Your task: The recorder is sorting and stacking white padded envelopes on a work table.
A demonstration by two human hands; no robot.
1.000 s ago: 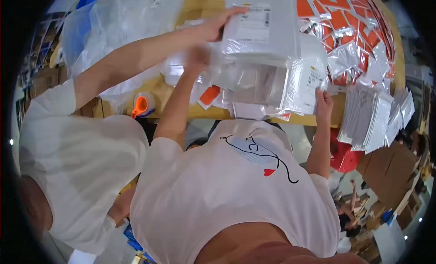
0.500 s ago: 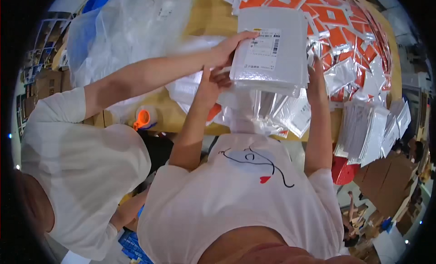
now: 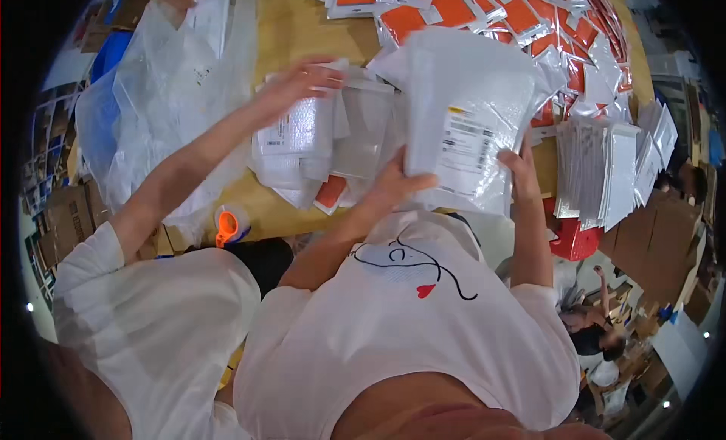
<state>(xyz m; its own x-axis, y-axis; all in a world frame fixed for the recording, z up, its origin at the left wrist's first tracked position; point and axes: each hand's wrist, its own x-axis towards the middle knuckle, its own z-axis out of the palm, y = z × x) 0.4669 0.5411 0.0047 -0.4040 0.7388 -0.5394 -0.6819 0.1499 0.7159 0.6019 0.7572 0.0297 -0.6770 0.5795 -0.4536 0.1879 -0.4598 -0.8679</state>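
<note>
The left grip (image 3: 401,181) and the right grip (image 3: 522,171) are holding the envelopes (image 3: 473,111) on the near side of the orange packets (image 3: 522,18); pressing both sides evenly should be keeping edges together, while squeezing hard may be bending them

We hold white padded mailers (image 3: 473,92) in our left hand (image 3: 401,184) and right hand (image 3: 520,171), between one and two o'clock; a co-worker's hand (image 3: 306,78) is at eleven, an orange ring (image 3: 227,225) at nine.

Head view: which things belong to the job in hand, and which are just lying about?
Probably the job:
labelled white bubble mailers, held by left hand and right hand
standing mailer stack

Probably lying about:
orange-cored tape roll
brown cardboard
</note>
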